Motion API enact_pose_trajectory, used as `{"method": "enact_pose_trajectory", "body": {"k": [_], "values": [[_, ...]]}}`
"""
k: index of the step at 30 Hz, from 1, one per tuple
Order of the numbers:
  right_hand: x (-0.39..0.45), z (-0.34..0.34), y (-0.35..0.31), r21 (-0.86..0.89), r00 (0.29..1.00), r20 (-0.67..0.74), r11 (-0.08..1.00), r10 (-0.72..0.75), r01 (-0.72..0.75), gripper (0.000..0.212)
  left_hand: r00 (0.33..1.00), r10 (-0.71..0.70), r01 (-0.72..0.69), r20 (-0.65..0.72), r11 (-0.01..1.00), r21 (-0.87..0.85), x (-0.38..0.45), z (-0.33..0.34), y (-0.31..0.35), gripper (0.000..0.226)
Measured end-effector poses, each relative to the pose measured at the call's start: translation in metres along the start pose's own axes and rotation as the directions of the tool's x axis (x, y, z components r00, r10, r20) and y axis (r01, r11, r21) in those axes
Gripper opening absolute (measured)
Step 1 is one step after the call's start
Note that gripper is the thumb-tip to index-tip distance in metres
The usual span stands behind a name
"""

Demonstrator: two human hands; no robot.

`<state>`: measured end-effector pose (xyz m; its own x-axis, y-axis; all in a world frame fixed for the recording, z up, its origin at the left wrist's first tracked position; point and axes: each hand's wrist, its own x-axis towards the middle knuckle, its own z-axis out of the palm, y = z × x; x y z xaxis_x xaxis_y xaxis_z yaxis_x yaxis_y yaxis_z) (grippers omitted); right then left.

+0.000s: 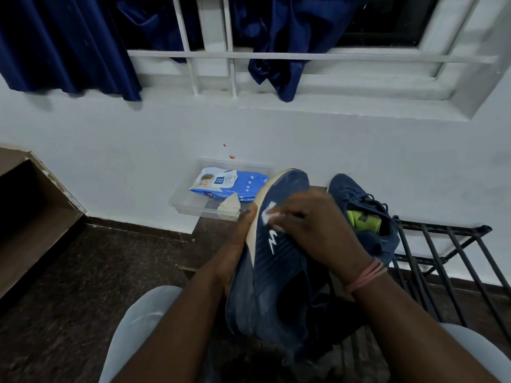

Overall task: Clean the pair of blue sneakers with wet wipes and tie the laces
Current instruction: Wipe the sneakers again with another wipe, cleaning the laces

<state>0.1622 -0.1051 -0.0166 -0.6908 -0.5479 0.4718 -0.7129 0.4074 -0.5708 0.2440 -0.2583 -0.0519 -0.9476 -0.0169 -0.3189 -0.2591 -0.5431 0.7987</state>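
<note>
Dim indoor light, cool and bluish, falling from above. Dark outside the window (387,20). Soft shadows under the curtains (63,45) on the white wall (110,150). Strong wide-angle bending at the edges. Slightly soft, grainy in dark areas.

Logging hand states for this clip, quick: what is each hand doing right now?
Left hand: grips the sole edge of the raised blue fabric sneaker.
Right hand: pinches a small white wet wipe against that sneaker's side.
</note>
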Motion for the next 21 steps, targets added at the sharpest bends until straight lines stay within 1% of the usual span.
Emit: {"method": "enact_pose_trajectory", "body": {"k": [1,2,3,4,5,6,7,8,9,10,11,12,13,14,15,16,17,18,19,20,21], "values": [[0.005,0.0,0.005,-0.074,0.991,-0.122,0.996,0.049,-0.058,0.007,1.0,-0.004,0.004,-0.002,1.0,0.019,-0.001,0.001,-0.001,0.057],[0.008,-0.002,0.007,-0.115,0.965,-0.24,0.984,0.103,-0.134,0.007,1.0,-0.009,0.009,-0.007,1.0,0.025,-0.001,0.003,-0.002,0.055],[0.009,-0.001,0.008,-0.102,0.944,-0.304,0.98,0.131,-0.169,0.006,0.999,-0.014,0.015,-0.031,0.999,0.033,0.001,0.002,-0.003,0.052],[0.007,0.0,0.007,-0.056,0.951,-0.285,0.988,0.12,-0.141,0.005,0.999,-0.013,0.014,-0.032,0.999,0.034,-0.001,0.005,-0.001,0.049],[0.004,0.003,0.004,0.017,0.977,-0.188,0.995,0.096,-0.095,0.004,0.999,-0.003,0.005,-0.054,0.999,0.033,0.002,0.005,0.0,0.048],[0.0,0.005,-0.002,0.1,0.996,-0.058,0.993,0.065,-0.059,0.007,0.998,0.012,-0.011,-0.055,1.0,0.018,0.003,0.007,0.002,0.047],[-0.004,0.006,-0.009,0.152,0.998,0.054,0.988,0.024,-0.032,0.009,0.996,0.043,-0.042,-0.082,0.999,0.009,0.005,0.008,0.003,0.046],[-0.005,0.003,-0.011,0.154,0.995,0.102,0.988,-0.005,-0.011,0.01,0.992,0.077,-0.077,-0.095,0.997,0.01,0.01,0.007,0.004,0.044],[-0.003,0.0,-0.011,0.112,0.997,0.077,0.994,-0.015,0.006,0.009,0.992,0.089,-0.088,-0.09,0.996,0.011,0.011,0.005,0.004,0.045],[0.001,-0.002,-0.007,0.029,1.0,-0.017,1.0,0.003,-0.002,0.013,0.996,0.062,-0.062,-0.063,0.998,-0.001,0.011,0.005,0.002,0.047],[0.005,-0.005,0.0,-0.084,0.986,-0.154,0.994,0.06,-0.073,0.016,0.998,0.024,-0.025,-0.059,1.0,-0.018,0.012,0.005,0.0,0.048],[0.009,-0.008,0.008,-0.157,0.944,-0.295,0.967,0.146,-0.199,0.013,0.999,-0.001,-0.001,-0.044,0.999,-0.044,0.01,0.005,-0.002,0.048],[0.01,-0.01,0.017,-0.154,0.884,-0.399,0.932,0.245,-0.327,0.01,0.999,-0.017,0.015,-0.04,0.998,-0.058,0.01,0.004,-0.004,0.048],[0.011,-0.01,0.023,-0.096,0.835,-0.454,0.915,0.309,-0.391,0.011,0.999,-0.025,0.023,-0.036,0.998,-0.057,0.011,0.006,-0.004,0.048],[0.009,-0.008,0.026,-0.049,0.829,-0.449,0.917,0.334,-0.396,0.012,0.998,-0.027,0.025,-0.052,0.998,-0.049,0.013,0.008,-0.003,0.049],[0.007,-0.003,0.025,-0.062,0.871,-0.386,0.934,0.304,-0.353,0.011,0.998,-0.023,0.02,-0.056,0.998,-0.058,0.015,0.008,-0.003,0.05],[0.004,0.002,0.018,-0.129,0.932,-0.28,0.953,0.23,-0.274,0.012,0.998,-0.016,0.011,-0.067,0.998,-0.061,0.015,0.011,-0.001,0.049],[0.002,0.007,0.01,-0.186,0.982,-0.141,0.97,0.129,-0.154,0.012,0.999,0.0,-0.003,-0.052,0.998,-0.069,0.018,0.01,-0.002,0.046],[0.0,0.008,0.004,-0.163,0.999,-0.024,0.986,0.045,-0.048,0.013,0.999,0.018,-0.021,-0.047,0.997,-0.075,0.016,0.009,-0.002,0.047],[0.001,0.006,0.001,-0.113,0.999,0.035,0.994,0.007,-0.003,0.013,0.999,0.021,-0.024,-0.043,0.997,-0.072,0.016,0.009,-0.002,0.049],[0.004,0.004,0.004,-0.091,1.0,0.009,0.996,-0.009,0.01,0.013,0.998,0.009,-0.013,-0.058,0.997,-0.072,0.015,0.01,-0.002,0.05]]}}
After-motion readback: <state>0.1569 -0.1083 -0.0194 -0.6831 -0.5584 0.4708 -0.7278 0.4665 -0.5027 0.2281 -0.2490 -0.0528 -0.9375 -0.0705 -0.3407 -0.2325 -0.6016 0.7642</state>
